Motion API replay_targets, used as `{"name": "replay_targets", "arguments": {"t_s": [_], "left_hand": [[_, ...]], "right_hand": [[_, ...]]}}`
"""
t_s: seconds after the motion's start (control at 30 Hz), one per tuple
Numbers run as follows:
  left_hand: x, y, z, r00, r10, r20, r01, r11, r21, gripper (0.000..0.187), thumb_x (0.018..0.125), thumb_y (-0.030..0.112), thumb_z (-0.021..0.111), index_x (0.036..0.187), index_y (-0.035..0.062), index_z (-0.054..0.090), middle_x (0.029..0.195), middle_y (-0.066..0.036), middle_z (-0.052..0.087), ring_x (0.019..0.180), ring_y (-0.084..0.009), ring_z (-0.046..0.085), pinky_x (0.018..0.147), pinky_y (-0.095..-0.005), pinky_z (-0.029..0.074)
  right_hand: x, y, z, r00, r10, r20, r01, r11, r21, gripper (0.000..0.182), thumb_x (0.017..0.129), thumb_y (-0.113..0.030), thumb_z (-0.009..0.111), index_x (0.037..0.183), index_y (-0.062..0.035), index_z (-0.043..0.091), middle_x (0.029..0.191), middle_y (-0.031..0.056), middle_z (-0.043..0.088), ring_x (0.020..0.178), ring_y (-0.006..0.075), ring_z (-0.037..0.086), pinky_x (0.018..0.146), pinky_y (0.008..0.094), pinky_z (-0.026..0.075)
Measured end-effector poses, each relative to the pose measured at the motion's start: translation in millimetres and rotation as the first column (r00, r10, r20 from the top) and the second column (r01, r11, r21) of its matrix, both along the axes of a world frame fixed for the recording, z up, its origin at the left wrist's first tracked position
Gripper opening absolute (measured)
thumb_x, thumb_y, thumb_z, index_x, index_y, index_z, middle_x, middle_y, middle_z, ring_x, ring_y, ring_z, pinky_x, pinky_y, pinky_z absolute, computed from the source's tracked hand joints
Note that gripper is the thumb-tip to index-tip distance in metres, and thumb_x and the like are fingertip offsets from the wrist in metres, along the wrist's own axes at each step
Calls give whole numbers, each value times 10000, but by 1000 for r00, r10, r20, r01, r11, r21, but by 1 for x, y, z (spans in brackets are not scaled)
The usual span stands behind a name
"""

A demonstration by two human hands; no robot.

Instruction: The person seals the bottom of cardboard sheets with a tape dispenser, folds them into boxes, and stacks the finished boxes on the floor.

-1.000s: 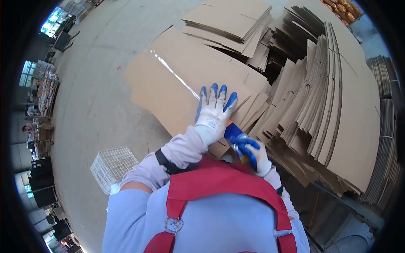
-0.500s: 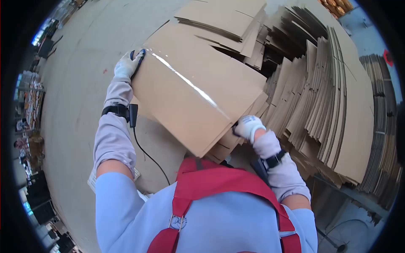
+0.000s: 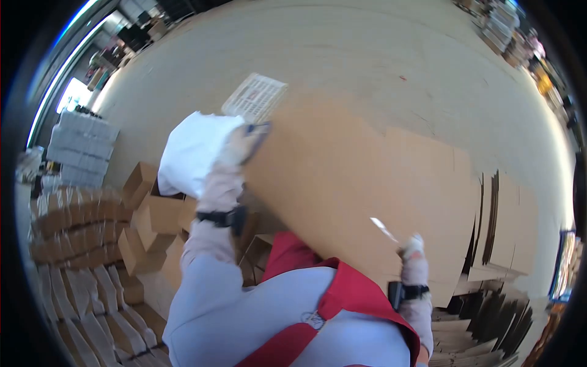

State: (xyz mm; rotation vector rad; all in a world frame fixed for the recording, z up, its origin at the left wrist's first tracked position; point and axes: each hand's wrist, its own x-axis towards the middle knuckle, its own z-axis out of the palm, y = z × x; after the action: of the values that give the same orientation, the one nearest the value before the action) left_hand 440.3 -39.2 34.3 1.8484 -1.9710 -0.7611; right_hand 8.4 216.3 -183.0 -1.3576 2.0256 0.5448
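A large brown cardboard box (image 3: pixel 324 177), blurred by motion, spans the front of my body. My left hand (image 3: pixel 246 142), in a white glove with dark fingertips, grips its left edge. The gloved right hand (image 3: pixel 413 246) is closed at the near right part of the cardboard, beside a short strip of shiny tape (image 3: pixel 384 229). Right beside my left hand and forearm is a white bag (image 3: pixel 195 150).
Small open boxes (image 3: pixel 153 223) and wrapped cardboard bundles (image 3: pixel 79 226) stand at the left. A white crate (image 3: pixel 255 96) lies on the floor ahead. Flat cardboard stacks (image 3: pixel 510 226) are at the right, grey stacked packs (image 3: pixel 82 147) farther left.
The view has swung left, bringing the small boxes and white bag into sight. Both hands have moved with the box, and the cardboard stacks now appear at the lower right.
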Motion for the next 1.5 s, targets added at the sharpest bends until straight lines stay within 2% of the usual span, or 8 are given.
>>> {"name": "replay_targets", "arguments": {"t_s": [0.3, 0.37, 0.47, 0.6, 0.8, 1.17, 1.33, 1.5], "left_hand": [[190, 90, 99, 436, 779, 451, -176, 565, -806, 547, 896, 412, 621, 1297, 45, 552, 1200, -177, 634, 1062, -340, 622, 917, -409, 490], [144, 38, 34, 961, 186, -206, -274, 754, -597, 461, 938, 284, 587, 1309, 15, 533, 1208, -123, 637, 1092, -240, 613, 902, -356, 500], [-14, -11, -131, 765, -145, -628, 44, 984, -175, 343, 892, 105, 590, 1218, -1, 580, 1063, -59, 609, 941, -157, 571, 831, -269, 481], [-233, 50, -287, 906, 116, -408, 291, 529, 797, 849, 904, 495, 573, 1532, 106, 155, 1548, -79, 304, 1427, -253, 273, 1070, -464, 324], [-337, 116, -519, 745, 386, -544, 153, 694, 703, 690, 769, 74, 746, 1346, -4, 377, 1244, -166, 548, 1059, -279, 567, 855, -386, 506], [-282, 83, -263, 734, 175, -656, 441, 612, 656, 273, 825, -66, 642, 1075, 37, 598, 951, -85, 679, 803, -202, 676, 723, -419, 599], [-296, 123, -51, 459, -397, -795, 709, 703, 58, 228, 789, 87, 774, 858, 16, 570, 700, 19, 519, 594, -49, 449, 519, -208, 376], [-363, 164, 3, 389, -831, -398, 385, 539, -749, 522, 726, 330, 825, 1099, 34, 609, 1045, -148, 623, 1030, -279, 575, 917, -459, 425]], "right_hand": [[195, -69, 126, 445, 616, 650, -161, 769, -619, 262, 846, -299, 553, 1055, -197, 676, 1025, 139, 677, 930, 347, 641, 834, 415, 496], [152, -61, 105, 608, 434, 665, -45, 855, -517, 241, 850, -304, 546, 1009, -195, 690, 981, 141, 679, 927, 343, 636, 834, 413, 495], [76, -26, 95, 832, 177, 526, 21, 937, -349, 240, 867, -321, 525, 1031, -239, 680, 947, 133, 677, 925, 317, 642, 790, 423, 507], [10, 82, 31, 851, -155, 502, 412, 791, -454, 303, 863, -342, 576, 1147, -258, 641, 1014, 155, 663, 958, 362, 613, 839, 447, 488], [14, 185, 52, 409, -623, 666, 901, 389, -189, 316, 860, -203, 611, 1138, -65, 668, 1075, 179, 669, 999, 312, 638, 878, 386, 492], [3, 178, 82, 596, -434, 676, 769, 65, -636, 312, 866, -199, 587, 1161, -126, 659, 1125, 142, 661, 1016, 362, 607, 886, 420, 484], [-4, 110, 188, 849, -368, 380, 505, 349, -790, 325, 877, -239, 590, 1170, -110, 642, 1081, 201, 651, 967, 386, 604, 872, 417, 491], [16, 116, 248, 895, -379, 237, 402, 449, -798, 388, 889, -406, 553, 1157, -141, 643, 1032, 191, 654, 956, 376, 619, 855, 438, 491]]}}
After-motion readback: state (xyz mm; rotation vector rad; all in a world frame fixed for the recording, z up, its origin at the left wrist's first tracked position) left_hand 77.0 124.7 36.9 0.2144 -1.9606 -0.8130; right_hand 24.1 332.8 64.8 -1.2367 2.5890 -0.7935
